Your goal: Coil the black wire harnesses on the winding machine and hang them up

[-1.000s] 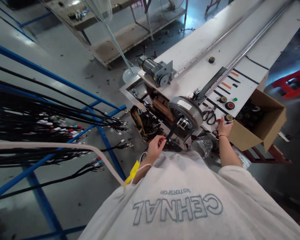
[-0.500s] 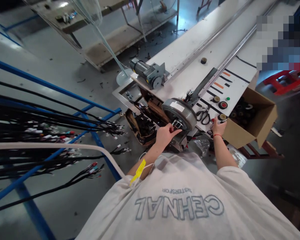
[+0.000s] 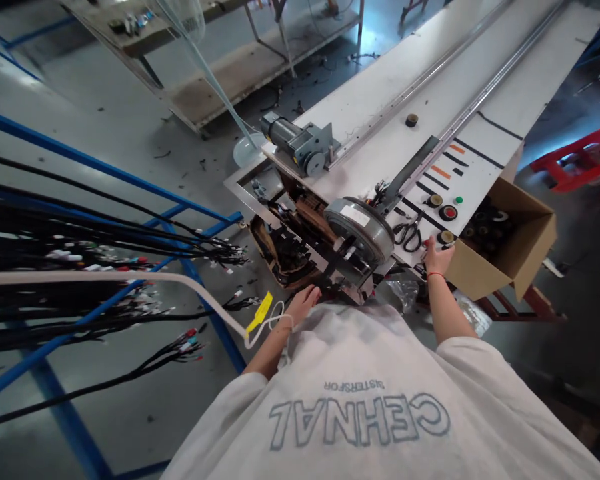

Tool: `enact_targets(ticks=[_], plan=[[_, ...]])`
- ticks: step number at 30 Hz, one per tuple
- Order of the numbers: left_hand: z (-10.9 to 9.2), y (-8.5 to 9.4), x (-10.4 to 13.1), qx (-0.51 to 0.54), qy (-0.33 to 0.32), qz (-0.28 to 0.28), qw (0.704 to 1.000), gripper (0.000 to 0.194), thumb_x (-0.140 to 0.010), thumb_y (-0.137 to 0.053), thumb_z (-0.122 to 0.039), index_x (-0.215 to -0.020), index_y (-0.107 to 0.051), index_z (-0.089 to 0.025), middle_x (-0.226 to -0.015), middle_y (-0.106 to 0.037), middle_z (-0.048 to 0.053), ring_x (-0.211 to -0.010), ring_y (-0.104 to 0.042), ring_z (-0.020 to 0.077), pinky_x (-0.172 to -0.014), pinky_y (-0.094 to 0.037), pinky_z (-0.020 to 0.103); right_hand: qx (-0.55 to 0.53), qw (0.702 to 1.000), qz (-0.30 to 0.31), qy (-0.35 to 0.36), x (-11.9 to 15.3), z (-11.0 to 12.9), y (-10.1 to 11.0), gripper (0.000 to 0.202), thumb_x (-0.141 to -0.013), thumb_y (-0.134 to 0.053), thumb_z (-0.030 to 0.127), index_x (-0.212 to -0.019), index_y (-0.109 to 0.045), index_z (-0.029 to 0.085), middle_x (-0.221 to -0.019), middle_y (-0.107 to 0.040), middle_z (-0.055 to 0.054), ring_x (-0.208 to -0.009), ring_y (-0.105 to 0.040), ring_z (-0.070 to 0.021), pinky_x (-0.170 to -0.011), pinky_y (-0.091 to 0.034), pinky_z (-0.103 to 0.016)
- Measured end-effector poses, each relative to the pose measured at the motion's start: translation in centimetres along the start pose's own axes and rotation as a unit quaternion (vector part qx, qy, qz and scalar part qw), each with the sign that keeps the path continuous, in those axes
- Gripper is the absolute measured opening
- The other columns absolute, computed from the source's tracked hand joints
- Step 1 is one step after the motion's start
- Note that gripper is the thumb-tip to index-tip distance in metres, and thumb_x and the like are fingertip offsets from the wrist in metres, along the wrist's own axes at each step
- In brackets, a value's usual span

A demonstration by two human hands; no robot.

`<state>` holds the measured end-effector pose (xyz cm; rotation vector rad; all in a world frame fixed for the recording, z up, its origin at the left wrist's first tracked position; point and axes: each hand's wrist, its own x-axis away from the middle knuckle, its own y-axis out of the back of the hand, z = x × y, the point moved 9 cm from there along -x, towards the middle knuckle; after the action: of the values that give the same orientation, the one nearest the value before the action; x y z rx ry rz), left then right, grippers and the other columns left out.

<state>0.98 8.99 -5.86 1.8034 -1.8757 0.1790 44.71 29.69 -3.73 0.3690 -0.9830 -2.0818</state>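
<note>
My left hand (image 3: 304,301) is pinched at the black end of a dark strip (image 3: 331,275), which runs down from the round grey wheel-shaped machine part (image 3: 357,230). What exactly its fingertips grip is too small to make out. At the table's near edge my right hand (image 3: 439,259) has its thumb and fingers apart, beside a tape roll (image 3: 446,237); part of its fingers is hidden. Black-handled scissors (image 3: 409,236) lie just left of it. Another tape roll (image 3: 435,201) and a red-centred roll (image 3: 448,213) sit behind.
A motor (image 3: 293,143) stands on the white table (image 3: 370,107), with a long metal rail (image 3: 500,80). An open cardboard box (image 3: 535,250) holds dark rolls at the right. Black cable bundles (image 3: 105,233) hang on a blue frame (image 3: 80,141) at the left. A red plastic barrier (image 3: 575,160) is farther right.
My left hand has moved down and left, away from the wheel's hub, and the dark strip now shows between them. My right hand has stayed by the tape roll.
</note>
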Motion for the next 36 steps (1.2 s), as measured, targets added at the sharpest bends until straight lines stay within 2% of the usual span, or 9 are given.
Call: enact_targets(ticks=[2, 4, 9, 22, 25, 28, 30, 33, 36], plan=[[-0.2, 1.3, 0.9, -0.017, -0.026, -0.063, 0.998, 0.049, -0.088, -0.037, -0.065, -0.082, -0.055, -0.02, -0.07, -0.057, 0.001, -0.066, -0.052, 0.0166, -0.066, -0.042, 0.029, 0.005, 1.0, 0.001, 0.006, -0.2, -0.2, -0.1, 0.1, -0.075, -0.063, 0.065, -0.144, -0.033, 0.0, -0.145, -0.038, -0.029, -0.135, -0.037, -0.0379, -0.112, -0.029, -0.047], [-1.1, 1.8, 1.5, -0.044, -0.045, -0.088, 0.994, 0.047, -0.09, -0.036, -0.062, -0.084, -0.056, -0.02, -0.071, -0.057, 0.002, -0.067, -0.053, 0.0172, -0.068, -0.041, 0.029, 0.009, 1.0, 0.001, 0.014, -0.3, -0.3, -0.3, 0.101, -0.074, -0.064, 0.067, -0.144, -0.033, 0.002, -0.144, -0.039, -0.029, -0.134, -0.039, -0.0389, -0.111, -0.03, -0.049], [-2.9, 1.1, 1.7, -0.072, -0.048, -0.085, 0.993, 0.044, -0.091, -0.034, -0.058, -0.081, -0.055, -0.021, -0.063, -0.052, 0.0, -0.06, -0.05, 0.0171, -0.065, -0.04, 0.029, 0.013, 1.0, 0.008, 0.02, -0.6, -0.4, -0.4, 0.102, -0.075, -0.061, 0.07, -0.144, -0.031, 0.002, -0.141, -0.041, -0.03, -0.132, -0.041, -0.0396, -0.11, -0.031, -0.05], [-6.4, 0.6, -1.4, -0.075, -0.076, -0.104, 0.989, 0.044, -0.094, -0.034, -0.052, -0.076, -0.055, -0.019, -0.069, -0.058, 0.003, -0.069, -0.056, 0.0179, -0.071, -0.044, 0.029, 0.004, 1.0, 0.002, 0.022, -0.3, -0.2, -0.3, 0.102, -0.075, -0.062, 0.068, -0.145, -0.031, 0.0, -0.144, -0.038, -0.029, -0.136, -0.036, -0.0379, -0.112, -0.029, -0.048], [-5.6, 0.1, -1.8, -0.032, -0.074, -0.068, 0.994, 0.047, -0.092, -0.036, -0.058, -0.084, -0.059, -0.017, -0.07, -0.058, 0.003, -0.066, -0.054, 0.0167, -0.067, -0.043, 0.028, 0.005, 1.0, 0.002, 0.013, -0.4, -0.4, -0.4, 0.099, -0.077, -0.06, 0.067, -0.145, -0.031, 0.001, -0.145, -0.038, -0.029, -0.136, -0.037, -0.0379, -0.112, -0.028, -0.048], [-3.2, -0.2, -1.7, 0.02, -0.049, -0.004, 0.999, 0.052, -0.088, -0.039, -0.064, -0.092, -0.06, -0.016, -0.065, -0.055, -0.001, -0.061, -0.05, 0.0147, -0.063, -0.042, 0.027, -0.001, 1.0, -0.001, 0.013, -0.4, -0.5, -0.4, 0.096, -0.08, -0.055, 0.068, -0.144, -0.032, 0.001, -0.144, -0.039, -0.029, -0.136, -0.037, -0.0375, -0.112, -0.028, -0.048], [-1.4, 0.3, -1.2, 0.006, -0.041, 0.016, 0.999, 0.052, -0.084, -0.043, -0.066, -0.087, -0.059, -0.017, -0.064, -0.053, -0.002, -0.063, -0.049, 0.0144, -0.066, -0.042, 0.027, -0.004, 1.0, -0.005, 0.026, -0.5, -0.4, -0.3, 0.098, -0.078, -0.055, 0.07, -0.144, -0.032, 0.002, -0.143, -0.04, -0.029, -0.136, -0.037, -0.0371, -0.112, -0.028, -0.048], [1.0, 1.9, 0.1, -0.025, -0.03, -0.016, 0.999, 0.049, -0.084, -0.043, -0.066, -0.08, -0.055, -0.019, -0.066, -0.052, -0.002, -0.065, -0.048, 0.0144, -0.068, -0.041, 0.027, -0.003, 0.999, -0.004, 0.032, -0.5, -0.3, -0.3, 0.101, -0.075, -0.06, 0.07, -0.144, -0.032, 0.002, -0.143, -0.04, -0.028, -0.135, -0.037, -0.0373, -0.112, -0.028, -0.048], [1.7, 2.3, 1.2, -0.027, -0.02, -0.045, 0.998, 0.049, -0.086, -0.039, -0.066, -0.078, -0.051, -0.02, -0.068, -0.051, -0.001, -0.064, -0.047, 0.0147, -0.065, -0.04, 0.028, 0.002, 1.0, 0.004, 0.017, -0.6, -0.5, -0.4, 0.102, -0.075, -0.063, 0.067, -0.144, -0.031, 0.0, -0.144, -0.039, -0.03, -0.135, -0.037, -0.0381, -0.112, -0.028, -0.048]])
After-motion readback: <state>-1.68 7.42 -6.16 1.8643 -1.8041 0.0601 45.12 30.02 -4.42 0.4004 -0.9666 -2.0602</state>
